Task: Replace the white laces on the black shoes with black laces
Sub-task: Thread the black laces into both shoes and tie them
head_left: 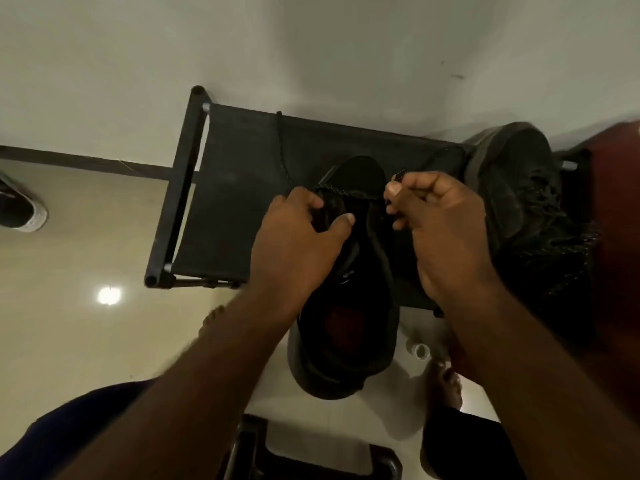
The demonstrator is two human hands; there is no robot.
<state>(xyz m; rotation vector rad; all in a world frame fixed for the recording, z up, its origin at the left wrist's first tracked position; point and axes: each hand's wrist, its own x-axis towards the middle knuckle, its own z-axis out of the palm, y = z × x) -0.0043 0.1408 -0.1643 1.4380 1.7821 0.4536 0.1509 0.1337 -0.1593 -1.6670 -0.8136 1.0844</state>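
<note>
A black shoe (pixel 349 327) lies on the front edge of a black fabric rack (pixel 235 188), toe pointing away from me, its heel hanging over the edge. My left hand (pixel 304 244) grips the shoe's left side near the eyelets, thumb across the tongue. My right hand (pixel 446 230) pinches the end of a black lace (pixel 284 157) above the right eyelets. The lace crosses the shoe's front, and its other end trails toward the back of the rack. A second black shoe (pixel 519 188) with black laces rests at the rack's right end.
A white wall stands behind the rack. Another dark shoe with a white sole (pixel 20 209) lies on the tiled floor at the far left. A dark red object (pixel 616 237) fills the right edge. My bare feet (pixel 446 382) and a dark stool frame (pixel 311 459) are below.
</note>
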